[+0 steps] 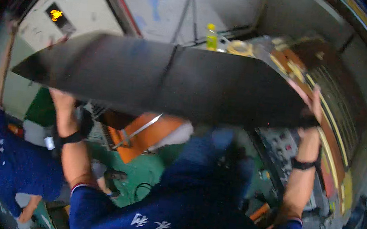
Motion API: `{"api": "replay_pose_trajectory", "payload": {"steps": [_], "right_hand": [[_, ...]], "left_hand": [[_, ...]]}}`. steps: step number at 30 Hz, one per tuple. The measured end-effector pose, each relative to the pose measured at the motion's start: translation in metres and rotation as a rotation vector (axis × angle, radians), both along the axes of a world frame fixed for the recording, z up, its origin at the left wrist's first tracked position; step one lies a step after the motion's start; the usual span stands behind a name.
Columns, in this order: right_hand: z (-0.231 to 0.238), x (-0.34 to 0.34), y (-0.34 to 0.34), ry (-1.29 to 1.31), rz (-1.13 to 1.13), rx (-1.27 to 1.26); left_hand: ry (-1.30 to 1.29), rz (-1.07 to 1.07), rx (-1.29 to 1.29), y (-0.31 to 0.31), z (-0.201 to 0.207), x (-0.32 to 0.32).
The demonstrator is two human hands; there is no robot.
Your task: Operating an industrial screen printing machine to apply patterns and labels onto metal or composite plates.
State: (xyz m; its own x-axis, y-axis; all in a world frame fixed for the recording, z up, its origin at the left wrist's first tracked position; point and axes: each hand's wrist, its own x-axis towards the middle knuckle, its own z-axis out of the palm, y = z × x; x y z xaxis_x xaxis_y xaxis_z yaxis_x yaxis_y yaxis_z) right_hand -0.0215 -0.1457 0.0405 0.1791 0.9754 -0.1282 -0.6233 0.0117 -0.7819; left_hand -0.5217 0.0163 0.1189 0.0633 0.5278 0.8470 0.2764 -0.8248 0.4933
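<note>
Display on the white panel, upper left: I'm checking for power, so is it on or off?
On: yellow-orange characters glow on the dark display, though they are too blurred to read.

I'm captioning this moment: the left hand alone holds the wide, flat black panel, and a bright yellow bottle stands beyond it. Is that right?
Not quite: the head view shows the left hand and the right hand both holding the wide, flat black panel, one near each end. The bright yellow bottle does stand beyond it.
</note>
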Motion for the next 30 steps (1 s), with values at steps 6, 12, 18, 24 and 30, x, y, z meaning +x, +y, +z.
{"api": "replay_pose_trajectory", "payload": {"steps": [6, 12, 18, 24, 30], "right_hand": [[0.003, -0.030, 0.040, -1.145, -0.188, 0.276], [0.010, -0.082, 0.070, -1.171, -0.159, 0.408], [0.005, -0.104, 0.078, -1.222, -0.119, 0.414], [-0.005, -0.113, 0.101, -1.199, -0.080, 0.361], [-0.042, -0.084, 0.141, -1.150, -0.022, 0.237]], "left_hand": [[0.137, 0.319, -0.507, -0.020, -0.040, -0.084], [0.078, 0.293, -0.820, -0.033, -0.073, -0.139], [0.037, 0.344, -0.956, -0.047, -0.086, -0.154], [0.062, 0.393, -0.990, -0.045, -0.083, -0.158], [0.117, 0.446, -0.943, -0.041, -0.069, -0.138]]}}
